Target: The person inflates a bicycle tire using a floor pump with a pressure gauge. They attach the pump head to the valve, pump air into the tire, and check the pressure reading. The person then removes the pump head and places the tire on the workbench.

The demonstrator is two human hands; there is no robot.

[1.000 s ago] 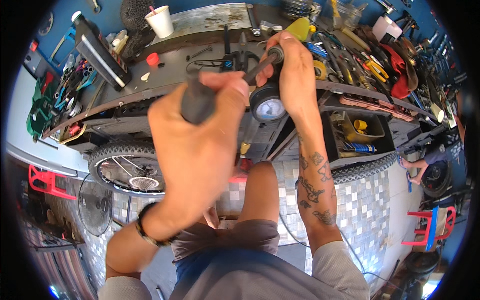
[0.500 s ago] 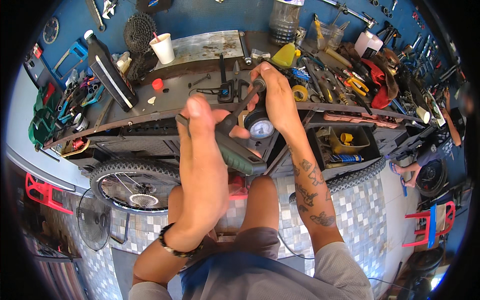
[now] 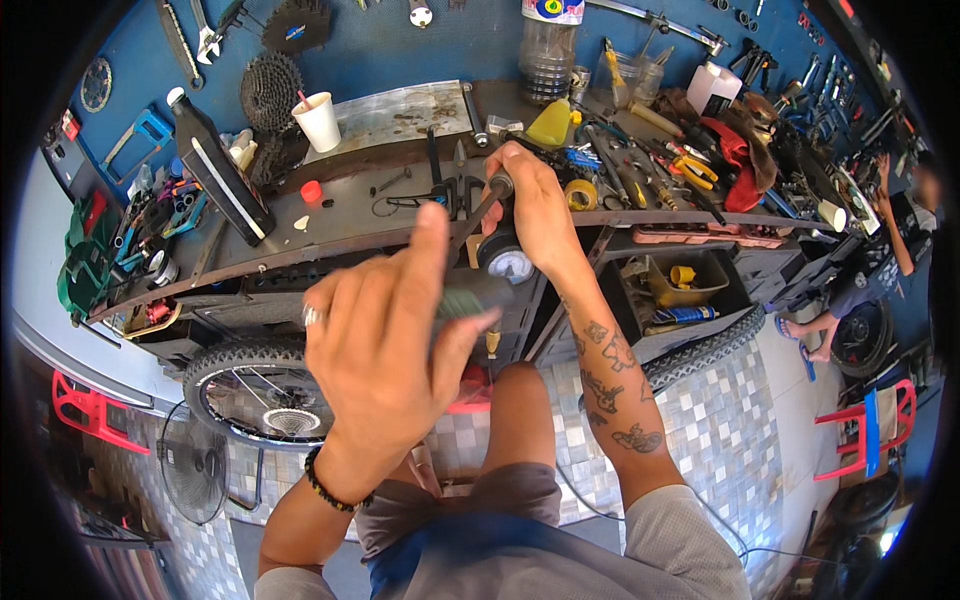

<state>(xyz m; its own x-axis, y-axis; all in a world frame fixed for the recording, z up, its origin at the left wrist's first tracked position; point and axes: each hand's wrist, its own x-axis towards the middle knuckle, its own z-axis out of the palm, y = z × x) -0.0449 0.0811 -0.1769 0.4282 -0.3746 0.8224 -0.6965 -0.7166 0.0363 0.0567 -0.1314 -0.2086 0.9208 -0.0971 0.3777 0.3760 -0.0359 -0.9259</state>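
My right hand (image 3: 540, 205) is closed round the collar end of what looks like a hand pump (image 3: 477, 218) with a thin dark rod. Its round white-faced gauge (image 3: 512, 266) sits just below that hand, in front of the bench edge. Nearer to me, a dark green handle (image 3: 468, 302) is partly hidden behind my left hand (image 3: 375, 335). The left hand is blurred, back turned up, with forefinger and thumb stretched apart; whether it touches the handle I cannot tell.
Along the workbench (image 3: 350, 180) stand a black bottle (image 3: 215, 165), a paper cup (image 3: 318, 122) and piled hand tools (image 3: 650, 170). A bicycle wheel (image 3: 262, 395) leans below, near a fan (image 3: 192, 465). An open drawer (image 3: 685, 300) is at right; another person (image 3: 885, 240) is beyond.
My left hand has turned over and loosened from the handle, its fingers now spread. The right hand and the gauge have shifted slightly left in view.
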